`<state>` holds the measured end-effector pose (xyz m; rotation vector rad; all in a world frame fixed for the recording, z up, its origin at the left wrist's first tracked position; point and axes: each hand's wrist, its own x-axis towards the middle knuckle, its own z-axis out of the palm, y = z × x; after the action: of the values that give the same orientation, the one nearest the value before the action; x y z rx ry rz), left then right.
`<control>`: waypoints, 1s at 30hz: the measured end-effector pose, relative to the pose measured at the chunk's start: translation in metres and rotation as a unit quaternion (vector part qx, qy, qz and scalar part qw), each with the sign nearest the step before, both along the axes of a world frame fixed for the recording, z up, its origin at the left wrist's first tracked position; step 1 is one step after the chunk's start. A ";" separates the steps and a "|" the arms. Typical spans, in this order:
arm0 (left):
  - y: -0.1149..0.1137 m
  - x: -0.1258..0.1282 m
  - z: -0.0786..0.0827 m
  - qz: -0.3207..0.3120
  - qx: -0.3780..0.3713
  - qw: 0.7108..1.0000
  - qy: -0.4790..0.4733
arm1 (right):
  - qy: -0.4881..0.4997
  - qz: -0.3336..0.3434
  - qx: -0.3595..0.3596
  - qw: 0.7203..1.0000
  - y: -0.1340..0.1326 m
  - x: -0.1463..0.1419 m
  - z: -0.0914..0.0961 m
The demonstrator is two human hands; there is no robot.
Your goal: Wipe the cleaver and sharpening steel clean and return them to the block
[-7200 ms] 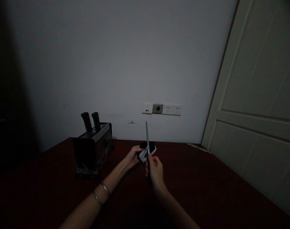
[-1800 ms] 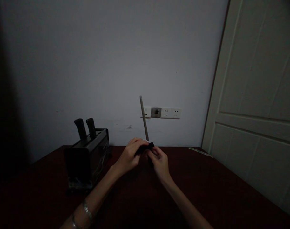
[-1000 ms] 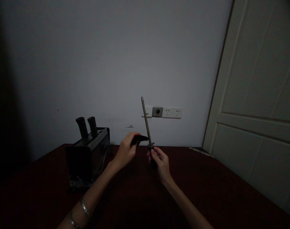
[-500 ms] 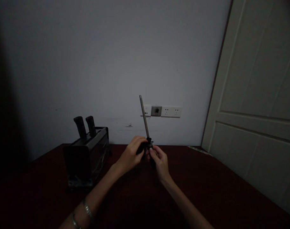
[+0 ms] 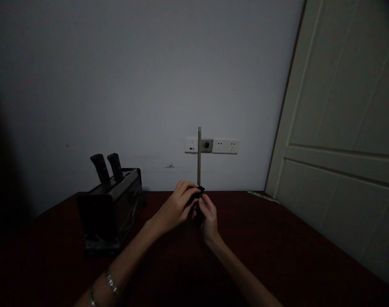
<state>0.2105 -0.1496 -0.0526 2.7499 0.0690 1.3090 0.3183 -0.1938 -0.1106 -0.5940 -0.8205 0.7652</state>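
Note:
A grey sharpening steel (image 5: pixel 199 157) stands almost upright in the middle of the view, its rod pointing up in front of the wall sockets. My right hand (image 5: pixel 208 217) is closed around its black handle (image 5: pixel 199 216), most of which the fingers hide. Just to the left, my left hand (image 5: pixel 179 204) is closed on a black, cloth-like piece (image 5: pixel 194 195) pressed against the steel where rod and handle meet. Darkness hides the exact shape of that piece. A knife block (image 5: pixel 113 209) stands on the left, with two black knife handles (image 5: pixel 107 167) sticking out of its top.
Both hands are above a dark red tabletop (image 5: pixel 245 243). A white wall with a row of sockets and a switch (image 5: pixel 225 146) rises behind it. A pale door (image 5: pixel 338 179) bounds the right side, and a thin flat strip (image 5: pixel 263 197) lies at the table's back right.
The sharpening steel has swung from leaning left to nearly upright. The black piece in my left hand now covers the rod's base. The whole view has shifted slightly.

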 end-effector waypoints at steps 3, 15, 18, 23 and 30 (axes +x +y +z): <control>0.003 0.000 -0.002 -0.005 -0.020 1.000 -0.004 | -0.010 0.010 -0.003 1.000 0.000 -0.001 -0.001; 0.007 -0.005 0.002 -0.045 -0.045 0.998 -0.027 | 0.009 0.081 0.015 0.997 -0.007 -0.003 0.007; 0.010 -0.007 0.003 -0.043 -0.031 0.998 -0.026 | 0.019 0.103 0.012 0.994 -0.009 -0.002 0.010; 0.020 -0.008 0.000 0.021 0.017 0.996 -0.079 | 0.018 0.116 0.012 0.993 -0.011 0.010 0.019; 0.013 -0.002 -0.004 0.033 0.054 0.982 -0.177 | 0.001 0.082 0.001 0.997 -0.008 0.013 0.017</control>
<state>0.2089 -0.1369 -0.0564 2.5685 0.0646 1.8479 0.3311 -0.2019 -0.0936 -0.5284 -0.8763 0.9151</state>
